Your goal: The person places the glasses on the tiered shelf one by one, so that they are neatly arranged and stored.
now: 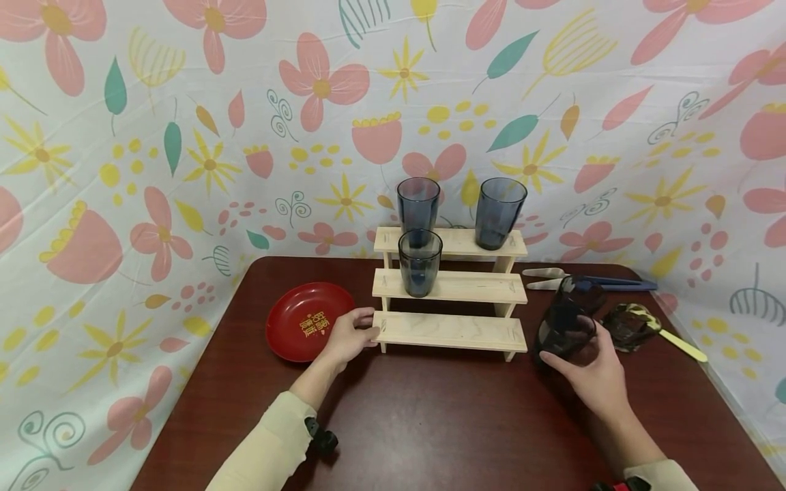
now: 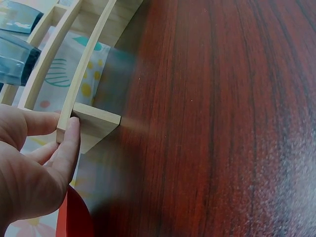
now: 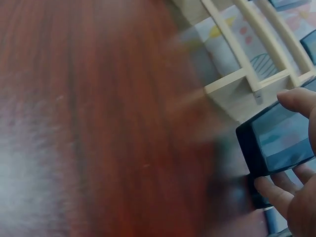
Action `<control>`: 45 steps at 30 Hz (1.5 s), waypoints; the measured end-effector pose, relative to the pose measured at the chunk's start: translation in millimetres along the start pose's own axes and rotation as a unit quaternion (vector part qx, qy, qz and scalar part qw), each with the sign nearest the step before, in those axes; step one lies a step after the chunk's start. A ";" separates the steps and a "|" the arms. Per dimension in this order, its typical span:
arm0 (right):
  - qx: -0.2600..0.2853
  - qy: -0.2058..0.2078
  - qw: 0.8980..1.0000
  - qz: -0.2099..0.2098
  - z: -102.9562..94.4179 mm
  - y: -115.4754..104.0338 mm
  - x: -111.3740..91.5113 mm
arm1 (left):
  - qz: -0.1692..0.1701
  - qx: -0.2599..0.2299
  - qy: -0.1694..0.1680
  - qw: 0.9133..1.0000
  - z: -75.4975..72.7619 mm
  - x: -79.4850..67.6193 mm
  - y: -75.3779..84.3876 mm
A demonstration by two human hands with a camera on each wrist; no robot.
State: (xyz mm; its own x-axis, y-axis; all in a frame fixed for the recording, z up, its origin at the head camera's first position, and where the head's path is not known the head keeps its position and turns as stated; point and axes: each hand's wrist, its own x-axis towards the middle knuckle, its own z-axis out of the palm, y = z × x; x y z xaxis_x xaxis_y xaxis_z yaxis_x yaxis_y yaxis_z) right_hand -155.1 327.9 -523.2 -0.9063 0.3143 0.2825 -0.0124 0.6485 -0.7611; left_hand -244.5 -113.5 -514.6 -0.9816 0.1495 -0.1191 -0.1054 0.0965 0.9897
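Observation:
My left hand [image 1: 350, 335] pinches the left end of the lowest board of a three-tier wooden stand [image 1: 451, 331]. In the left wrist view its thumb and fingers [image 2: 69, 148] lie on either side of the board's corner. To the right of the stand, my right hand [image 1: 598, 378] grips a dark blue drinking glass [image 1: 561, 334], which tilts. Another dark glass [image 1: 580, 292] is just behind it, partly hidden. Two blue glasses, a left one [image 1: 419, 204] and a right one [image 1: 500, 213], stand on the top tier. A third glass [image 1: 420, 264] stands on the middle tier.
A red plate [image 1: 288, 331] with gold characters lies left of the stand. Blue-handled tongs [image 1: 604, 281] lie at the back right. Nearer is a dark bundle [image 1: 632, 324] with a pale yellow handle [image 1: 683, 346]. A flowered cloth [image 1: 245, 136] hangs behind the brown table [image 1: 430, 423].

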 end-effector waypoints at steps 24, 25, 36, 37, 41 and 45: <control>0.060 -0.051 0.994 -0.072 -14.8 -97.6 48.7 | 0.004 -0.003 0.008 1.000 -1.4 2.8 -4.4; 0.062 -0.055 0.994 -0.074 -11.4 -100.0 50.9 | 0.004 -0.004 0.007 1.000 -1.4 3.2 -5.0; 0.102 -0.081 0.988 -0.084 27.0 -114.1 71.5 | 0.002 0.000 0.004 1.000 1.1 1.9 -2.7; 0.108 -0.083 0.987 -0.084 29.3 -115.8 73.2 | 0.004 0.001 0.003 1.000 1.2 1.7 -2.7; 0.125 -0.100 0.984 -0.083 37.5 -120.6 79.2 | 0.006 0.000 0.003 1.000 0.7 1.6 -2.5; 0.130 -0.111 0.982 -0.074 43.6 -123.1 82.9 | 0.004 -0.002 0.003 1.000 -0.4 1.9 -2.5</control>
State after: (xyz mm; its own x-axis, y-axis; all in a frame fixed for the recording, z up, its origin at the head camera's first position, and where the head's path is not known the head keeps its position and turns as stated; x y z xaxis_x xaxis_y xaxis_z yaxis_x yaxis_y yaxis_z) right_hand -247.1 243.8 -431.5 -0.9559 0.0512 0.2893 -0.2332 0.4668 -0.8530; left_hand -246.2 -113.8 -517.2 -0.9832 0.1450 -0.1112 -0.0986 0.0917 0.9909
